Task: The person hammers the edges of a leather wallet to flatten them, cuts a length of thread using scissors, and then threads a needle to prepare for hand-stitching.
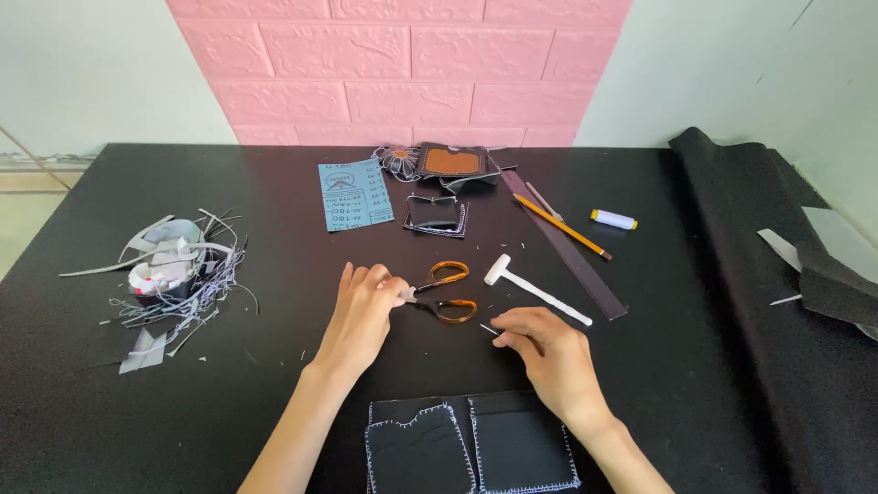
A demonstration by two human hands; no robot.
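My left hand (361,316) rests on the black table (274,384), its fingertips pinching the blade end of a small pair of scissors with amber handles (446,291). My right hand (549,352) lies just to the right, thumb and forefinger closed on a thin needle (488,328) that sticks out to the left. Near the front edge, between my forearms, lies a black stitched wallet piece (471,445) with white edge stitching.
A white mallet (535,288), a dark ruler strip (572,252), a pencil (562,227) and a thread spool (614,220) lie right of centre. Blue sandpaper (355,195), small leather pieces (437,215) and a brown-patched piece (451,163) sit behind. Scrap trimmings (174,270) pile left; folded black fabric (786,274) lies right.
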